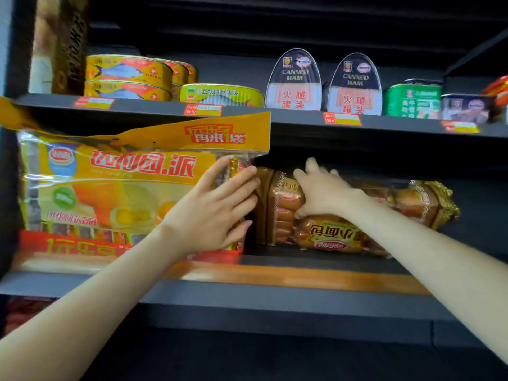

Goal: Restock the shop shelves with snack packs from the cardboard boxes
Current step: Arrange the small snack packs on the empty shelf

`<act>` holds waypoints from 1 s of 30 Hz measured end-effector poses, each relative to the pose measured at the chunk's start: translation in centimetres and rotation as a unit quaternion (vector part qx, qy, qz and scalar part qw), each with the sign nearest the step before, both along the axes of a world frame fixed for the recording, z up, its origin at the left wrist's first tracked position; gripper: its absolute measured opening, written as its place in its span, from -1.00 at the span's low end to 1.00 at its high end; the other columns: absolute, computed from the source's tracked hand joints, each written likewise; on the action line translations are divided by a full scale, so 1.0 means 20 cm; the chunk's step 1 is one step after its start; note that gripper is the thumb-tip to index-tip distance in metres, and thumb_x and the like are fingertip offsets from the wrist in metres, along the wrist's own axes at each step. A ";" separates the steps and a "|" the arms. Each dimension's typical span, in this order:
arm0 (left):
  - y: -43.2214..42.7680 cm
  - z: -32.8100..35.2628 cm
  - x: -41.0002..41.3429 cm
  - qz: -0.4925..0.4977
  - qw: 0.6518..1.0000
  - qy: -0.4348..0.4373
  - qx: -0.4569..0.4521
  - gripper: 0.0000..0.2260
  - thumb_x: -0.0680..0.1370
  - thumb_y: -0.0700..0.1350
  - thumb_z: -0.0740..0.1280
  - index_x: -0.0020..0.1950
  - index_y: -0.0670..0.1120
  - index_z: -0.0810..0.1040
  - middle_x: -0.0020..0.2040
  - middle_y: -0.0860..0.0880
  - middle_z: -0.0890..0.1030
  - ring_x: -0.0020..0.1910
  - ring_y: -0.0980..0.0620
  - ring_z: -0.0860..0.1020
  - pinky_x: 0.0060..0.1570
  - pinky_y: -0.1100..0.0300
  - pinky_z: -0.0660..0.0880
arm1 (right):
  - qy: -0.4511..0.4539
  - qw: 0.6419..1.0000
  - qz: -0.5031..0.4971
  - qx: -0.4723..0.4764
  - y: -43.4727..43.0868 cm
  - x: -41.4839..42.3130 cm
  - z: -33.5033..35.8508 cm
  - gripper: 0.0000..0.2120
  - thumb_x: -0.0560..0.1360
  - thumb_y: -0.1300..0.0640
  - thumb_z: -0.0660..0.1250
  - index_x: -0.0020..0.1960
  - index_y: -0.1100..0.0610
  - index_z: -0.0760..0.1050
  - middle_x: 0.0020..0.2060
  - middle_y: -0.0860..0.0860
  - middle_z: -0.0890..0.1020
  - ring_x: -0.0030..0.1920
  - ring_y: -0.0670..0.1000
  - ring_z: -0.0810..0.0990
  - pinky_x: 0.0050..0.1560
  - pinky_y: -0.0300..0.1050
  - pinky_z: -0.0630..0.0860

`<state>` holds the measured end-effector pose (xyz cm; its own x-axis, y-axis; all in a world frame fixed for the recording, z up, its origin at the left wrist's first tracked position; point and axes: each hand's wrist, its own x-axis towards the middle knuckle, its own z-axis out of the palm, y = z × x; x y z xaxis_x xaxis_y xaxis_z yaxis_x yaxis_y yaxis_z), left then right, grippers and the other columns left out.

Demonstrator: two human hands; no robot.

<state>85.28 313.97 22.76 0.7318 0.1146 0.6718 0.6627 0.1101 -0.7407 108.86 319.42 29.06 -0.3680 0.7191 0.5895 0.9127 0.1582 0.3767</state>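
We take the middle shelf (275, 295) as our landmark – a dark board with an orange strip along its front edge. On its left part stands a big yellow snack pack (115, 185), upright, with a yellow flap that rises at its top, and under it lies a red pack (71, 247). Our left hand (217, 213) rests flat on the right end of the yellow pack, its fingers straight and spread, pressing on the wrapping without curling around it. Just to the right of this pack, also on the middle shelf, lies a brown bread pack (343, 235) on its side. Our right hand (324, 193) is on the top of it, fingers bent over the wrapping and gripping it. Above the middle shelf, on the next board, we see yellow fish cans (127, 78), two ham tins (324, 83) standing upright – and a green can (412, 101) further right.
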 end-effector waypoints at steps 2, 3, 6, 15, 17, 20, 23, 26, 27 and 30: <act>-0.02 0.00 0.00 -0.011 1.000 -0.005 -0.014 -0.59 0.60 0.08 0.12 0.21 -0.14 0.59 0.33 -0.17 0.52 0.47 -0.14 0.30 0.48 -0.23 -0.01 | 0.025 0.998 0.042 0.038 -0.09 0.07 -0.06 -0.18 0.34 -0.20 0.48 0.44 0.07 0.20 0.31 0.13 0.23 0.28 0.17 0.37 0.31 0.13 0.29; -0.02 0.00 0.01 -0.023 0.999 -0.013 -0.022 -0.59 0.59 0.09 0.13 0.22 -0.14 0.59 0.34 -0.17 0.52 0.46 -0.14 0.31 0.48 -0.23 0.02 | 0.040 0.995 0.065 0.060 -0.13 0.11 -0.08 -0.21 0.35 -0.19 0.47 0.43 0.06 0.21 0.25 0.10 0.25 0.21 0.11 0.37 0.29 0.10 0.30; -0.06 -0.03 0.05 -0.120 0.987 -0.103 -0.027 -0.55 0.56 0.13 0.21 0.26 -0.15 0.56 0.37 -0.17 0.48 0.44 -0.13 0.33 0.46 -0.17 0.11 | 0.109 0.976 0.146 0.118 -0.26 0.29 -0.17 -0.27 0.33 -0.19 0.46 0.38 0.04 0.30 0.17 0.03 0.25 0.07 0.00 0.27 0.21 0.06 0.31; -0.07 -0.18 0.60 -0.336 0.847 -0.373 -0.175 0.01 0.29 0.43 0.31 0.49 -0.23 0.15 0.50 -0.27 0.18 0.51 -0.21 0.09 0.49 -0.04 0.00 | 0.445 0.760 0.380 0.283 -0.54 0.70 -0.32 -0.34 0.22 -0.12 0.55 0.23 -0.20 0.33 0.14 -0.08 0.26 0.22 -0.05 0.35 0.31 -0.31 0.30; -0.07 -0.13 0.72 -0.350 0.828 -0.358 -0.252 -0.14 0.27 0.43 0.34 0.27 -0.24 0.42 0.27 -0.21 0.44 0.35 -0.21 0.34 0.33 0.08 0.26 | 0.494 0.730 0.409 0.238 -0.62 0.71 -0.32 -0.31 0.20 -0.11 0.52 0.10 -0.58 0.21 0.21 0.06 0.32 0.27 -0.01 0.38 0.27 -0.38 0.29; -0.08 -0.06 0.84 -0.402 0.747 -0.400 -0.346 -0.21 0.24 0.47 0.38 -0.11 -0.30 0.51 -0.29 0.17 0.44 -0.06 0.05 0.60 -0.24 0.18 0.36 | 0.528 0.718 0.421 0.167 -0.65 0.77 -0.31 -0.21 0.25 0.03 0.57 0.20 -0.46 0.15 0.30 -0.06 0.35 0.28 -0.24 0.39 0.19 -0.52 0.28; -0.10 -0.02 0.94 -0.441 0.724 -0.416 -0.329 -0.22 0.31 0.15 0.56 0.23 -0.39 0.39 -0.19 0.23 0.49 -0.06 0.36 0.55 -0.27 0.27 0.42 | 0.565 0.720 0.374 0.151 -0.66 0.86 -0.29 0.00 0.30 0.18 0.59 0.39 -0.14 -0.09 0.34 -0.19 0.20 0.25 -0.37 0.28 0.20 -0.56 0.20; -0.14 0.02 1.03 -0.430 0.798 -0.346 -0.241 -0.20 0.32 -0.02 0.58 0.44 -0.17 0.26 0.13 -0.03 0.54 0.14 -0.03 0.52 0.09 0.06 0.47 | 0.473 0.783 0.231 0.333 -0.70 0.96 -0.32 0.15 0.20 0.09 0.65 0.51 0.20 -0.06 0.44 0.11 0.12 0.45 -0.05 0.09 0.49 -0.01 0.08; -0.13 0.04 1.05 -0.396 0.835 -0.321 -0.207 -0.21 0.33 0.01 0.56 0.44 -0.16 0.27 0.12 -0.15 0.53 0.10 -0.18 0.51 0.04 -0.05 0.46 | 0.417 0.801 0.179 0.391 -0.72 0.99 -0.33 0.17 0.19 0.06 0.65 0.51 0.23 -0.07 0.47 0.19 0.11 0.48 0.06 0.06 0.50 0.11 0.03; -0.09 0.08 1.09 -0.284 0.915 -0.256 -0.131 -0.19 0.29 0.00 0.57 0.44 -0.13 0.28 0.00 -0.24 0.51 -0.08 -0.29 0.49 -0.14 -0.07 0.46 | 0.210 0.851 0.065 0.478 -0.78 1.01 -0.38 0.13 0.28 0.06 0.59 0.51 0.08 -0.18 0.48 0.24 0.02 0.50 0.25 -0.03 0.48 0.19 -0.16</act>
